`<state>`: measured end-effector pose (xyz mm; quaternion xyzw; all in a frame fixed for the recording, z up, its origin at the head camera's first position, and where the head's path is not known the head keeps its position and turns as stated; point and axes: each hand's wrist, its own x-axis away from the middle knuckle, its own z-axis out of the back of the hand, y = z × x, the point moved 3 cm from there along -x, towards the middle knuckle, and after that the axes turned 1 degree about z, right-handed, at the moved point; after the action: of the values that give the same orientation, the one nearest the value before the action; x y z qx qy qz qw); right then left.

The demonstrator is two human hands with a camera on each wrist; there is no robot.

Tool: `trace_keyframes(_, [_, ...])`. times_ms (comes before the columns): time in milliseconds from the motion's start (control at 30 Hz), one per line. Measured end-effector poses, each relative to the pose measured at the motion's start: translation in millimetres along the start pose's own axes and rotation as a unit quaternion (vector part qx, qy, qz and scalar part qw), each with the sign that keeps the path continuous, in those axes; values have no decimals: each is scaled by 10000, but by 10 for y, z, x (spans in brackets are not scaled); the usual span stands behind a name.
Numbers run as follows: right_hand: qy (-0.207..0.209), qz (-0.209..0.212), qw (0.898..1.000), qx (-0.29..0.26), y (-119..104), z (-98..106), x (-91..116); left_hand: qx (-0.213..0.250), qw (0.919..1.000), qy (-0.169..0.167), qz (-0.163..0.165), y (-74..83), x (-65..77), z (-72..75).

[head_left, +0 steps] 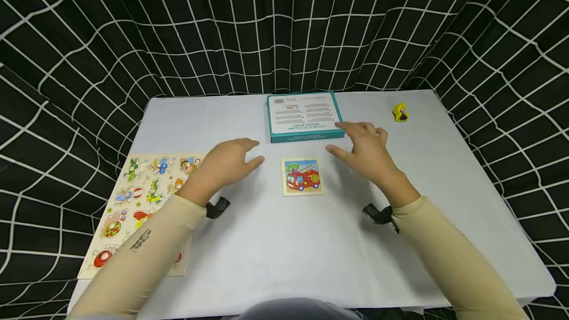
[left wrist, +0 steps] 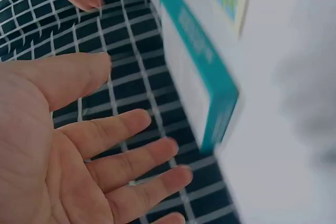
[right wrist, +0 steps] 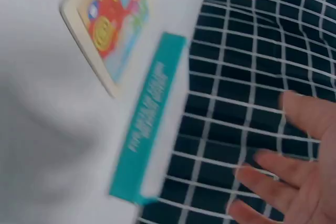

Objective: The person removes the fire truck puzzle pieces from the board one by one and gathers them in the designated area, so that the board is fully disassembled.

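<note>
On the white surface [head_left: 284, 256], an insect board [head_left: 145, 179] lies partly beneath the left forearm [head_left: 148, 243]; the fire-engine square [head_left: 303, 177] lies flat between the left hand [head_left: 227, 163] and right hand [head_left: 368, 151], both wide and holding nothing; beyond sit a teal-edged box [head_left: 304, 113] and a yellow item [head_left: 400, 112].

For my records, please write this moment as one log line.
left hand: holds nothing; right hand: holds nothing; square red-fire-engine picture board: on white table, between hands; teal-and-white rectangular box: beyond board
</note>
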<state>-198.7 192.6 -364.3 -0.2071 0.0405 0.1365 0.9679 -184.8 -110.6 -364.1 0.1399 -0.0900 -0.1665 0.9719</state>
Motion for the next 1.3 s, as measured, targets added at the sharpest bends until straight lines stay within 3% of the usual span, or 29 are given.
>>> trace_keyframes(100, [-533,-9,9986,34,12,-252,-48,243,9992,-226,-211,204,-191,-241])
trace_keyframes(233, [-1054,-84,9942,191,56,-559,-120,430,9981,-263,-364,436,-461,-571])
trace_keyframes(333, [-1167,-52,9925,353,77,-703,-151,615,9974,-266,-255,561,-603,-780])
trace_keyframes(467, [-1147,117,9919,535,86,-794,-169,513,9982,-289,-112,675,-699,-966])
trace_keyframes(633, [-1110,228,9915,644,99,-849,-182,169,9997,-153,46,737,-737,-1055])
trace_keyframes(833, [-962,445,9899,940,111,-906,-188,267,9989,-213,321,715,-736,-1121])
trace_keyframes(1033, [-838,663,9874,1166,129,-910,-196,429,9982,-295,289,693,-732,-1173])
trace_keyframes(1133, [-998,590,9878,1039,145,-913,-221,552,9977,-307,243,681,-742,-1193])
trace_keyframes(1300, [-1402,244,9894,274,234,-954,-292,614,9974,-334,199,684,-760,-1208])
